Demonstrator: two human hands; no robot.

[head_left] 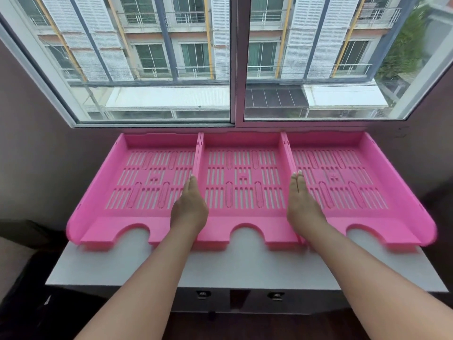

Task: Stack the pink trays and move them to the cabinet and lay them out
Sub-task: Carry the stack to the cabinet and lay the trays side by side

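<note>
Three pink slotted trays lie side by side on the white cabinet top (245,266) under the window: a left tray (137,143), a middle tray (241,143) and a right tray (323,143). Their side walls touch. My left hand (190,207) lies flat, fingers straight and together, along the wall between the left and middle trays. In the same flat pose, my right hand (302,204) lies along the wall between the middle and right trays. Neither hand curls around anything.
A large sliding window (236,69) stands directly behind the trays. The cabinet front has two drawer knobs (203,294) (276,295). Dark walls close in on both sides, and a dark object (22,231) sits low at the left.
</note>
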